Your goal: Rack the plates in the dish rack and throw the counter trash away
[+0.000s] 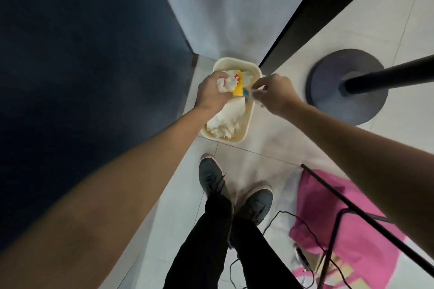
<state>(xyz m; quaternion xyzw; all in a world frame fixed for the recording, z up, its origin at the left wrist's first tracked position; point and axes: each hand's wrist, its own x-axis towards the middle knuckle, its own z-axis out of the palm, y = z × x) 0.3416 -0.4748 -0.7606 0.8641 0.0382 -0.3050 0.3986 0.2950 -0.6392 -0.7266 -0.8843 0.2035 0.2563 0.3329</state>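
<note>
Both hands hang over a cream, round-cornered rectangular plastic waste bin [249, 122] standing on the glossy pale tiled floor [258, 162] in a corner. The left hand [210, 92] has its grip closed round a crumpled wad of soft white tissue [226, 83]. A stiff yellow printed card packet [237, 89] shows just beside its fingers; I cannot tell whether it is held or lying in the bin. The right hand [274, 94] has a narrow pinching grip on a thin, clear crinkled plastic wrapper [254, 97]. More rumpled white paper [223, 122] fills the bin. Grey lace-up shoes [211, 178] stand near it. A round dark metal stand base [328, 73] sits to the right, and a pink fabric bag [352, 230] lies nearer.
</note>
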